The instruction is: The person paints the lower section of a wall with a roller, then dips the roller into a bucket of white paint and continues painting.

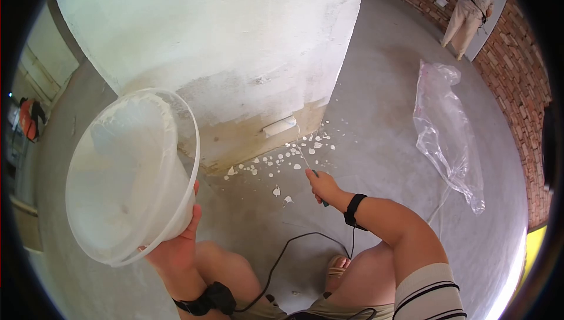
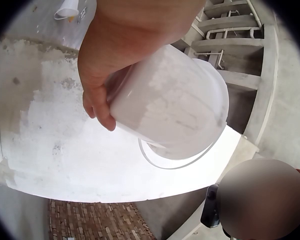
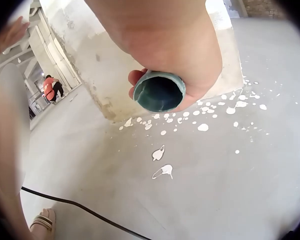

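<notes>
My left hand (image 1: 176,248) grips a translucent white bucket (image 1: 187,193) low on its side, near the base. The bucket is tilted with its mouth toward me, white paint coats its inside, and its hoop handle hangs along the rim. In the left wrist view, curled fingers (image 2: 104,112) lie along the bucket. My right hand (image 1: 326,188) holds a paint roller (image 1: 279,126) by its green handle, whose hollow end (image 3: 160,92) faces the right wrist camera. The roller's white sleeve lies against the bare lower strip of the partly painted wall (image 1: 235,38).
White paint drops (image 1: 296,166) dot the grey floor at the wall's foot. Clear plastic sheeting (image 1: 443,126) lies to the right. A black cable (image 3: 85,207) runs by my sandalled foot (image 1: 336,267). Another person (image 1: 473,8) stands by the brick wall; someone in orange (image 3: 51,89) squats far left.
</notes>
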Motion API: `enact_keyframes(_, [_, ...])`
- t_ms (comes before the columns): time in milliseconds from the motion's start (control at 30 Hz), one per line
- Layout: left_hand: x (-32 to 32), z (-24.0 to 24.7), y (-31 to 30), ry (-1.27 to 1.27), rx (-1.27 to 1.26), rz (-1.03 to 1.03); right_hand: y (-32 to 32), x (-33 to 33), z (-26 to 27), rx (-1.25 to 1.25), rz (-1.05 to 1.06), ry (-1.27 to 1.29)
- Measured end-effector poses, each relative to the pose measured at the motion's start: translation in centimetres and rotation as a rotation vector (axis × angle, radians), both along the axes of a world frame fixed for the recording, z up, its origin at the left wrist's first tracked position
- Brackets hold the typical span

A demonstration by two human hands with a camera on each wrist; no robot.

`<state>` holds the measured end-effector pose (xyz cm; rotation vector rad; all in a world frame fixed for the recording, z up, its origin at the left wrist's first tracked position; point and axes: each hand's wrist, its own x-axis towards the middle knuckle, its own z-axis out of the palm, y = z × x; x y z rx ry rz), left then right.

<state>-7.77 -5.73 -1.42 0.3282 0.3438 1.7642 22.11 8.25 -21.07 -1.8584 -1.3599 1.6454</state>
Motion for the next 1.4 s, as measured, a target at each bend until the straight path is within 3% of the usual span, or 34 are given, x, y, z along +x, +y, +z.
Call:
enact_keyframes(267, [-0.2, 0.0, 0.0, -0.023, 0.017, 0.030, -0.1, -1.2, 2.2, 0.198, -0.082, 0.090])
enact_keyframes(533, [0.2, -0.3, 0.4, 0.026, 0.009, -0.001, 2.6, -3.9, 10.2, 0.464, -0.166, 0.408])
enact_keyframes(667, [0.0, -0.6, 0.4, 0.052, 0.006, 0.000, 3.8, -3.9, 10.0, 0.474, -0.155, 0.473])
enact_keyframes(867, [-0.2, -0.3, 0.4, 0.014, -0.012, 0.030, 1.4, -2.8, 2.1, 0.360, -0.088, 0.251])
enact_keyframes(1033, [-0.1, 0.0, 0.3, -0.031, -0.005, 0.008, -0.3, -1.5, 0.3, 0.118, 0.035, -0.069])
enact_keyframes(1133, [-0.1, 0.0, 0.1, -0.049, 0.009, -0.041, 0.2, -0.1, -0.5, -0.059, 0.049, -0.022])
enact_keyframes(1267, [-0.2, 0.0, 0.2, -0.056, -0.005, -0.010, 0.5, 1.3, 0.2, 0.016, 0.028, -0.120])
enact_keyframes(1367, [-0.4, 0.0, 0.0, -0.055, 0.018, 0.006, 1.0, 2.6, 1.1, 0.335, 0.057, -0.194])
enact_keyframes(1400, [-0.4, 0.1, -0.1, -0.064, 0.014, 0.013, 1.4, 2.9, 0.9, 0.336, 0.060, -0.194])
